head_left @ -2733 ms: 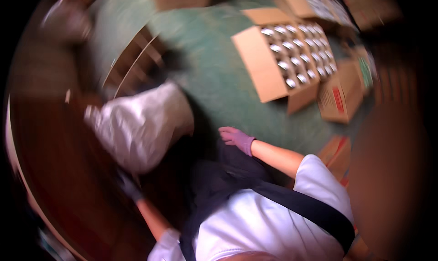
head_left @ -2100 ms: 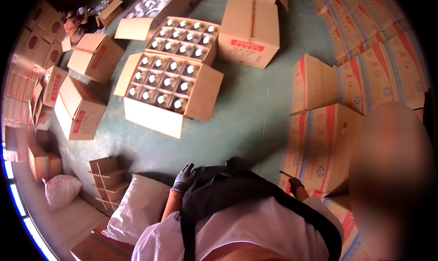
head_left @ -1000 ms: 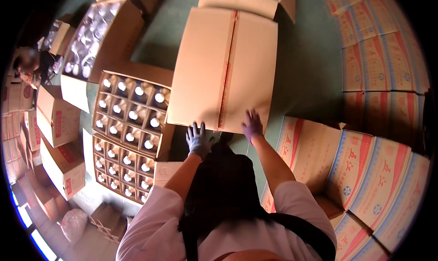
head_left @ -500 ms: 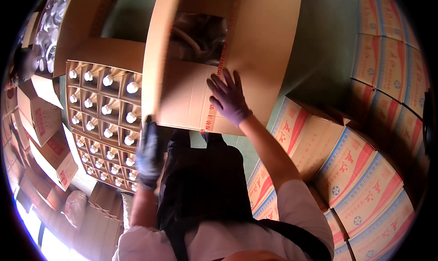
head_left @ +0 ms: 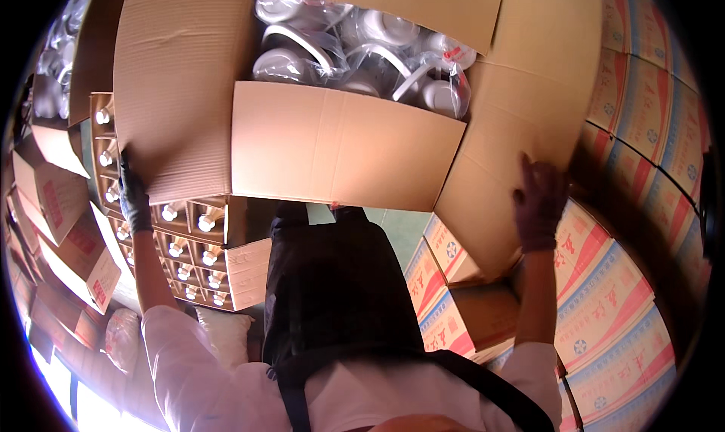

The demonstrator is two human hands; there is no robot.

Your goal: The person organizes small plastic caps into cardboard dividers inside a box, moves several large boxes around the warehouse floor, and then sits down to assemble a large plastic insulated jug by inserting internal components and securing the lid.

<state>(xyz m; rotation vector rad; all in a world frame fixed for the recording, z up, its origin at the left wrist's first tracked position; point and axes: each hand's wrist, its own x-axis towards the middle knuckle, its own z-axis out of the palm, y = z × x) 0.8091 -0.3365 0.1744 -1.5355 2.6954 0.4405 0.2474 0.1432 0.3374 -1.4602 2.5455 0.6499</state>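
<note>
In front of me a cardboard carton (head_left: 343, 149) stands with its flaps folded out, full of clear-bagged plastic items with white curved handles (head_left: 362, 50). My left hand (head_left: 134, 194), in a dark glove, is closed at the outer edge of the wide left flap (head_left: 177, 84). A dark purple glove covers my right hand (head_left: 540, 202); it lies over the right flap (head_left: 521, 122) near that flap's outer edge, fingers bent on the cardboard. The near flap hangs down toward my legs, untouched.
Left of the carton, a divided box holds rows of white-capped bottles (head_left: 208, 222). Printed cartons (head_left: 604, 296) with red and blue stripes are stacked at right. A white sack (head_left: 225, 334) lies low at left. Another box of bagged items (head_left: 60, 69) stands at far left.
The carton's flaps have swung open, uncovering more of the bagged contents. My left hand moved left and forward to the left flap; my right hand moved right onto the right flap.
</note>
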